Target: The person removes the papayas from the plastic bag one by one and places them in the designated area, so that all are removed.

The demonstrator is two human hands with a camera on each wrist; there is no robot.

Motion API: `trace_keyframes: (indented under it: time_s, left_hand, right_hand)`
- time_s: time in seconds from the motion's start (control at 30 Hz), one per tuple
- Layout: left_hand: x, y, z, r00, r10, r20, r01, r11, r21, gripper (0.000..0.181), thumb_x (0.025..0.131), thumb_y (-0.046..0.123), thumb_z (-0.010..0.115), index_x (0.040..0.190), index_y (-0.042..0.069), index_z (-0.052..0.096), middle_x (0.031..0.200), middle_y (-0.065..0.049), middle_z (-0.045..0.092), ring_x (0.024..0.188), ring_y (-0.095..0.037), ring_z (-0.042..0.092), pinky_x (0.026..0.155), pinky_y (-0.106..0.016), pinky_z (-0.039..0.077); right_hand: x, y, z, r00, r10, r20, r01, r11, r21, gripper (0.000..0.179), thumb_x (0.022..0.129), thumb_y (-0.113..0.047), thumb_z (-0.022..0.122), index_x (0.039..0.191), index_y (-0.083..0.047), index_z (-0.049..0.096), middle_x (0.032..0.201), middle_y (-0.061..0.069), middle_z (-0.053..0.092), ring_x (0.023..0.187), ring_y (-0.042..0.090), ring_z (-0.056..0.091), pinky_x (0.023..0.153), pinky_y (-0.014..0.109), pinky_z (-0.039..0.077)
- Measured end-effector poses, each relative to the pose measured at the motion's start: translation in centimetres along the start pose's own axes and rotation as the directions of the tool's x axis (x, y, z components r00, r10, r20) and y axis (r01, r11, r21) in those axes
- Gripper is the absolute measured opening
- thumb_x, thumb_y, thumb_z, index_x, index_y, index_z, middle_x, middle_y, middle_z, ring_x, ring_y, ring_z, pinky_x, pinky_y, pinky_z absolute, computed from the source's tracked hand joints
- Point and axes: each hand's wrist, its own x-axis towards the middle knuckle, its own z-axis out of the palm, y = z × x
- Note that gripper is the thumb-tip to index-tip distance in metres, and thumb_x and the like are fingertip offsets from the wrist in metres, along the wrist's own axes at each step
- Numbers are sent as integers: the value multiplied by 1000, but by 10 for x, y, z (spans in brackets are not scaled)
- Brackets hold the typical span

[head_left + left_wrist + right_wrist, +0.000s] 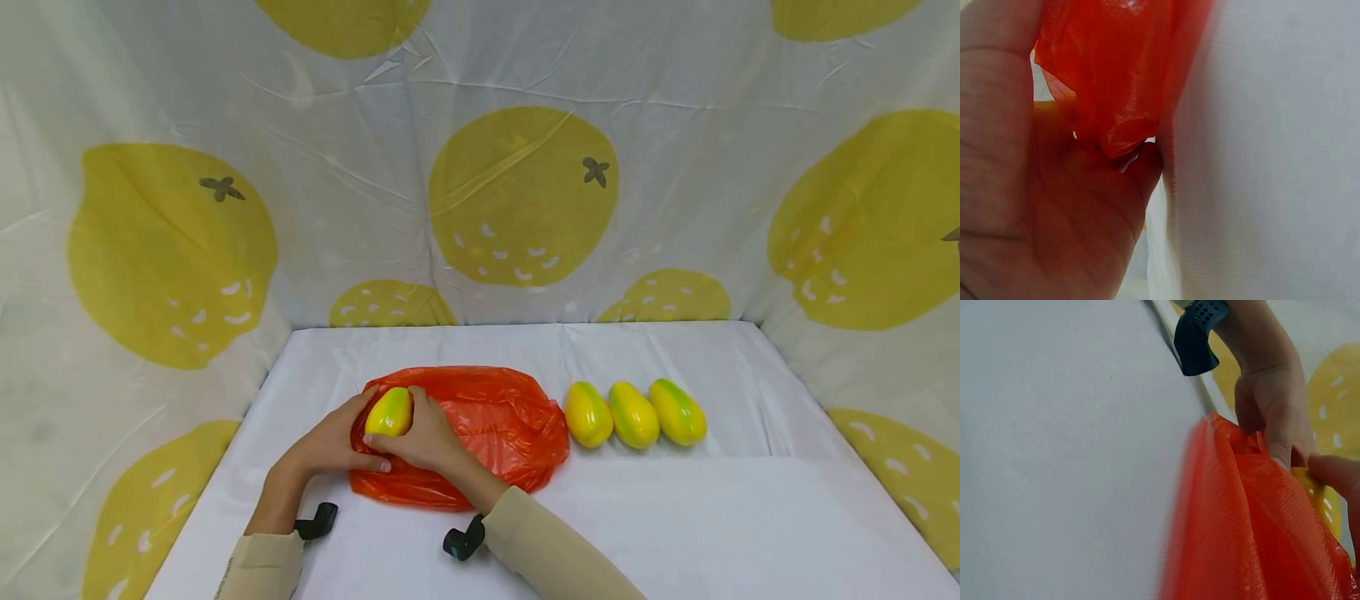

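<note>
A red plastic bag [491,437] lies spread on the white table with its mouth facing up. Over its left end, my right hand [429,437] grips a glossy yellow-green papaya [390,412], thumb on the near side and fingers on the far side. My left hand [326,440] holds the bag's left edge, its thumb along the near rim. Close up in the left wrist view, the fingers of that hand [1079,194] curl around the red plastic. In the right wrist view the bag [1260,519] hides most of the papaya [1310,484].
Three more papayas, a left one [588,414], a middle one [633,414] and a right one [677,412], lie in a row just right of the bag. A lemon-print cloth [360,183] hangs behind and at both sides of the white-covered table [712,517].
</note>
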Motion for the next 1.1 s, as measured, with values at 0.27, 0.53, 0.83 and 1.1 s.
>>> trace_keyframes:
  time_s: [0.27, 0.53, 0.83, 1.1]
  left_hand:
    - [-1, 0, -2, 1000, -13, -1, 14, 1000, 20, 122, 67, 58, 91, 162, 14, 29, 159, -11, 43, 142, -37, 46, 109, -62, 48]
    - [-1, 2, -1, 999, -36, 20, 35, 999, 24, 125, 67, 59, 90, 163, 11, 26, 161, -14, 40, 144, -39, 43, 108, -62, 49]
    - [-2, 2, -1, 997, -70, 20, 70, 997, 13, 126, 67, 60, 90, 163, 10, 25, 163, -15, 38, 146, -42, 40, 106, -62, 50]
    - [-3, 3, -2, 994, -107, 33, 107, 994, 9, 128, 65, 62, 90, 163, 11, 24, 163, -16, 37, 145, -43, 40, 102, -59, 54]
  right_hand:
    - [-1, 0, -3, 999, -52, 14, 51, 998, 33, 82, 77, -44, 83, 146, -22, 44, 126, -7, 61, 104, 9, 59, 85, 28, 60]
    - [-9, 0, -11, 999, -29, 27, 28, 999, 45, 87, 77, -38, 85, 150, -23, 42, 133, -3, 61, 108, 14, 61, 86, 35, 63]
    - [-15, 3, -27, 998, -55, 35, 53, 997, 55, 88, 78, -40, 84, 152, -23, 40, 134, -2, 60, 109, 15, 60, 87, 37, 62]
    - [-25, 5, -44, 996, -73, 49, 68, 993, 101, 87, 80, -42, 84, 153, -25, 39, 134, 0, 59, 109, 15, 60, 90, 37, 62]
